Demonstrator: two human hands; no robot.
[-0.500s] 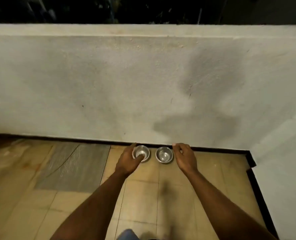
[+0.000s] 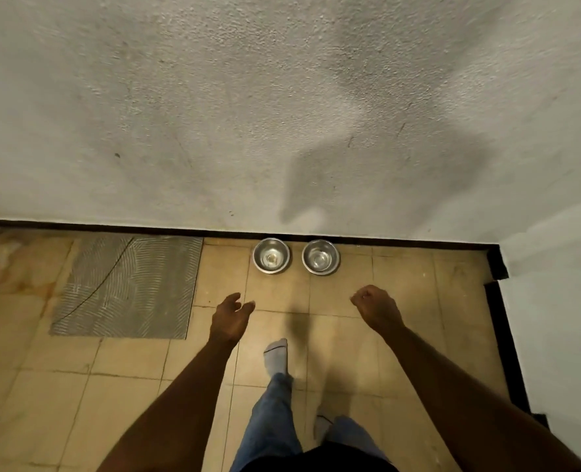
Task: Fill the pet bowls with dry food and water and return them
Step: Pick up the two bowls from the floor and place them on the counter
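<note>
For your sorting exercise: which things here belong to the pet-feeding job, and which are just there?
Job: left bowl; right bowl; left hand; right hand.
Just there: grey floor patch; wall; black skirting.

A rough, off-white plastered wall (image 2: 214, 107) filled the upper view, carrying a soft grey shadow (image 2: 384, 172). A black skirting strip (image 2: 112, 226) ran along its foot and turned the right-hand corner. Below lay beige square floor tiles (image 2: 404, 287), with one grey, grooved bare patch (image 2: 129, 284) at left.
</note>
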